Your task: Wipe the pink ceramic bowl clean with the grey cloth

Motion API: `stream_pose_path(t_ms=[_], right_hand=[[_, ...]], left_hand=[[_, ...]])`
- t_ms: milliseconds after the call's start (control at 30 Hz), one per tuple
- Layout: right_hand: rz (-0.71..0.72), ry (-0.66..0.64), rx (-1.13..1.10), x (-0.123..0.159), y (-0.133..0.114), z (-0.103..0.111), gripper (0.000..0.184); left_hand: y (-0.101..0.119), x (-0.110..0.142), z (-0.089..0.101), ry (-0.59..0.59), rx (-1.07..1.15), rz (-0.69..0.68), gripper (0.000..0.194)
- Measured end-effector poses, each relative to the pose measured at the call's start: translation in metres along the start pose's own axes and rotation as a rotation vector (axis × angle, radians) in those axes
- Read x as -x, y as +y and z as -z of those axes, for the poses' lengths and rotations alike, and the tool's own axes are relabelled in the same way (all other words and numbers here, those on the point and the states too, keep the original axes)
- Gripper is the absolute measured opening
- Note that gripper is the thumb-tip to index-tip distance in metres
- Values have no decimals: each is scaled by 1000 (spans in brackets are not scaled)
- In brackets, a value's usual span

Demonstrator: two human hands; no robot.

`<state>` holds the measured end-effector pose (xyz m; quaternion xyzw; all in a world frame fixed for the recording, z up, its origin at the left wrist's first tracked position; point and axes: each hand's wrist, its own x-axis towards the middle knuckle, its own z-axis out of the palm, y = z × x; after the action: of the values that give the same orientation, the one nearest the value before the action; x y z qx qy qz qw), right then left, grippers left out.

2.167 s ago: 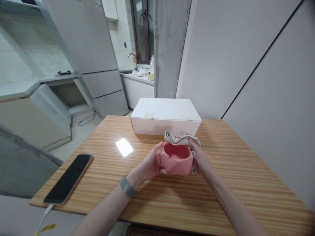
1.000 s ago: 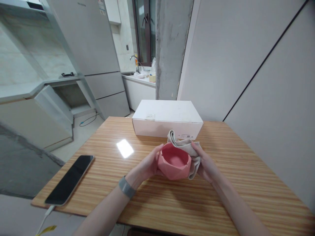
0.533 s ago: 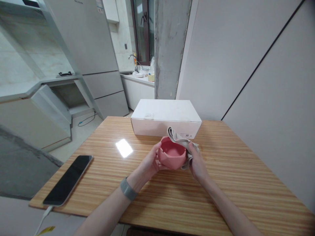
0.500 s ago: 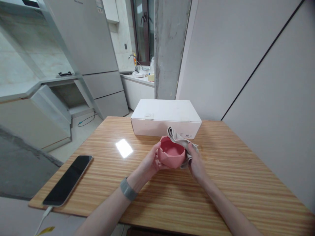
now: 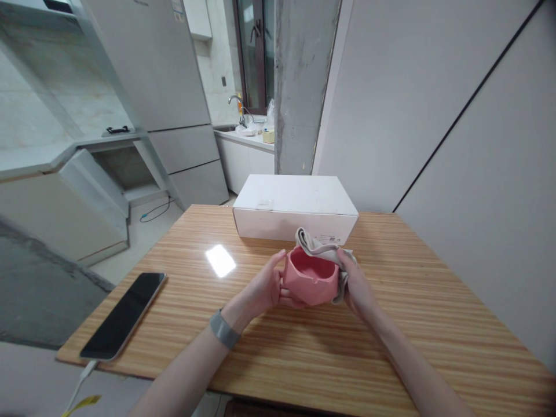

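Observation:
A pink faceted ashtray (image 5: 310, 285) with notches in its rim is held above the table, its opening tilted toward me. My left hand (image 5: 268, 285) grips it from the left, fingers curled underneath and the thumb up near the rim. On the other side, my right hand (image 5: 357, 284) is closed on a folded grey-beige cloth (image 5: 313, 248) and presses it against the ashtray's right wall. Part of the cloth lies over the far rim, and another part hangs down on the right. The fingertips of my right hand are hidden behind the cloth.
Behind the ashtray a white box (image 5: 295, 223) stands on the wooden table (image 5: 391, 341). A black-screened phone (image 5: 124, 315) lies at the left edge with a white cable (image 5: 82, 379) plugged in. Beyond are a fridge (image 5: 143, 69) and a sink tap (image 5: 237, 104).
The ashtray has shifted slightly right and turned, so a rim notch now faces me. My right hand and the cloth have moved a little right with it.

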<state>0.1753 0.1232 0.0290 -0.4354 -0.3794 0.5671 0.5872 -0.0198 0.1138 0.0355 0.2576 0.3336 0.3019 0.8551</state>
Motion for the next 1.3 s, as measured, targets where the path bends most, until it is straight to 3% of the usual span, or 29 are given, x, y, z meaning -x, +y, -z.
stream_pose_path(t_ms=[133,200,333,500,633,700,800,933,1100,1300], right_hand=[[-192,-49,-89,8,-15,-5,34],[-221,-47,-96,11,-17,-6,32],[-124,-36,-52,8,-11,-4,35],[63,18,101,7,-2,-4,41],[160,38,220,16,-5,-14,43],[177,31,220,19,-8,-16,44],[146,50,203,17,-8,-12,45],[37,11,197,11,-6,-2,45],[21,-56,210,13,-9,-3,47],[70,-49,220,19,-12,-12,47]], left_hand=[[-6,-2,3,-53,7,58,58],[-11,-4,6,-69,16,43,50],[-14,-9,10,3,33,-54,38],[-13,-9,2,111,46,-192,32],[-14,-6,-4,79,51,-336,30],[-13,-3,-5,17,45,-308,34],[-9,0,-5,-38,90,-156,47],[-7,2,-6,11,54,-30,50],[-10,-1,-5,71,37,-68,42],[-10,-6,-4,128,0,-196,42]])
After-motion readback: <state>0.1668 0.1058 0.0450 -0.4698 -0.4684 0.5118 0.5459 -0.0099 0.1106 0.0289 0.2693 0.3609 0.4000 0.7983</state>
